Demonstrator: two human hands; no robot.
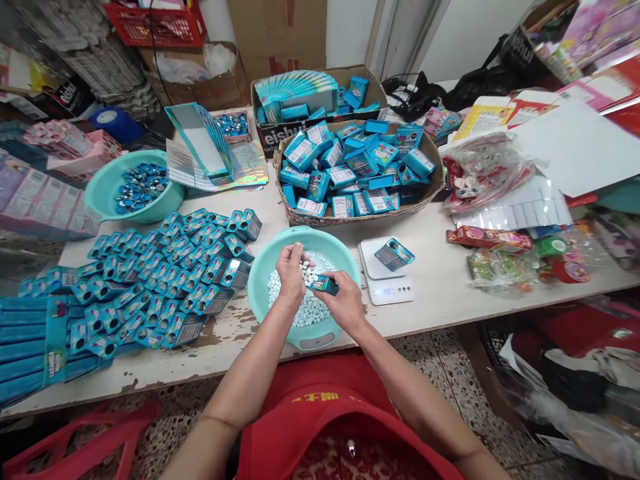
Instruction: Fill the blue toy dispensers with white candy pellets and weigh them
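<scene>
At twelve o'clock, over the bowl (260,257), my right hand (345,299) grips a box (324,285), covering its three-o'clock end; my left hand (291,272) cups candies (309,273), how many I can't make out.

Fairly bright, even light falls on the grip of the right hand (346,300), and shadows around it are soft. Farther right, the white sheet (575,147) is pale, almost without detail, and the clear plastic bag (500,157) glints. Left of and beyond the grip, shiny sheets (251,175) throw a rainbow sheen. Far out on both sides, wide-angle stretching and blur smear the edges.
</scene>
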